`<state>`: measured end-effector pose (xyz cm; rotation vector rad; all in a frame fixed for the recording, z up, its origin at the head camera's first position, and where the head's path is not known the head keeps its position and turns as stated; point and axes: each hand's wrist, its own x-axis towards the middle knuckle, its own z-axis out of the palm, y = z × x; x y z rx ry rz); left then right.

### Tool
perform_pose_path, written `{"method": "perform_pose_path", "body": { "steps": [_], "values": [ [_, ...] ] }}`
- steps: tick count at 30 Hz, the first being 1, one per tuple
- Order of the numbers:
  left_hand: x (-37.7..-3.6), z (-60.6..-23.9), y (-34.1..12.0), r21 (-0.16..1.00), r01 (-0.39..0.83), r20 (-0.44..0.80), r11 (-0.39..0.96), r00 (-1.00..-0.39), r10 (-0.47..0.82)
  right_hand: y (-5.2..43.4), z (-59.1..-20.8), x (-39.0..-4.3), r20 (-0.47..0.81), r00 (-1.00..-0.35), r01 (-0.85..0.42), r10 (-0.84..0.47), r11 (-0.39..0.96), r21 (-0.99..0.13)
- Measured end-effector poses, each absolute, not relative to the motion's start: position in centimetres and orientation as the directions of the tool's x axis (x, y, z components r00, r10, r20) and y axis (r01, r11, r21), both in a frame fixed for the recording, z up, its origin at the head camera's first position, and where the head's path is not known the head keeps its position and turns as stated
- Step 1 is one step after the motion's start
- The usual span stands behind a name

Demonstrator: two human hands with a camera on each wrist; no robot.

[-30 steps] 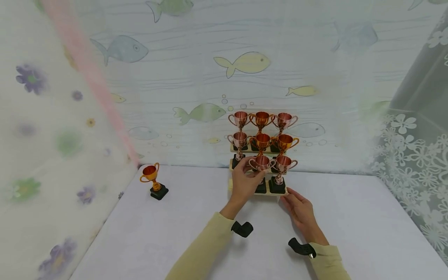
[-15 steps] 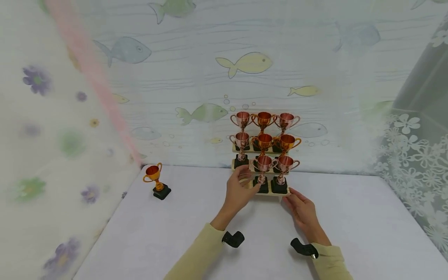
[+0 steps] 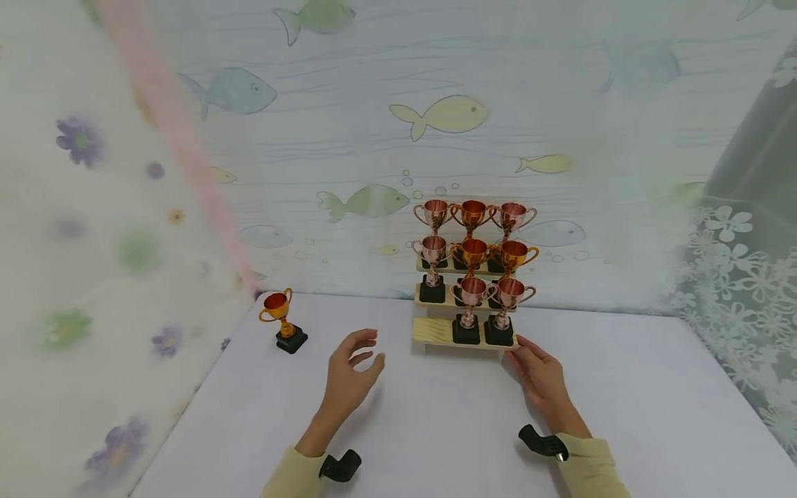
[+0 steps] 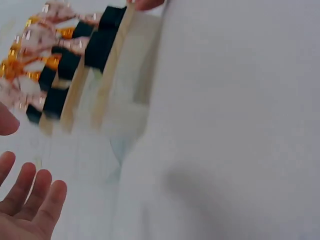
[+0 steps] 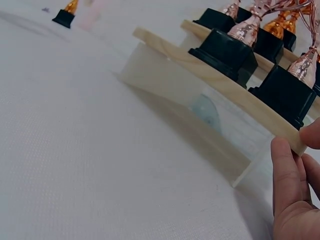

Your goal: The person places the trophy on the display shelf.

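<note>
My left hand (image 3: 349, 373) has left the stepped stand (image 3: 429, 332), now wide and empty.
Right hand (image 3: 540, 377) fingers touch its corner; I fear a nudge topples the small trophies (image 3: 471, 290).

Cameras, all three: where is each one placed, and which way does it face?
Head: above the table, looking forward and down at the tiered stand of trophies; both arms show, left hand, right hand.
Left wrist: low, facing the stand's left end; left fingertips show.
Right wrist: low, facing the stand's right corner; right fingers touch it.
All share the stand.
</note>
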<state>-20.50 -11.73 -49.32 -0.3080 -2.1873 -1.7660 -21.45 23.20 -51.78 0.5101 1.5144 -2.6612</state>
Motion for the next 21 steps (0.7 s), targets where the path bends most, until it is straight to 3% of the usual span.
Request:
{"method": "perform_pose_path", "body": {
  "steps": [6,10,16,21],
  "values": [
    [-18.9,-50.9,-18.1,0.943,0.26,0.319,0.209,-0.884,-0.34,22.9,-52.0,-21.4,-0.286,-0.949,0.177,0.132,-0.527,-0.831],
    [-19.1,-51.2,-21.8,0.962,0.191,0.263,0.196,-0.842,-0.472,23.0,-51.8,-21.4,-0.284,-0.949,0.174,0.133,-0.53,-0.83],
    [-20.8,-50.7,-25.9,0.977,-0.016,0.091,0.213,-0.871,-0.483,23.0,-51.7,-21.5,-0.314,-0.94,0.196,0.131,-0.547,-0.814],
    [-22.6,-50.3,-26.9,0.976,-0.048,0.051,0.21,-0.896,-0.441,23.1,-51.8,-21.6,-0.323,-0.938,0.219,0.129,-0.502,-0.837]
  ]
}}
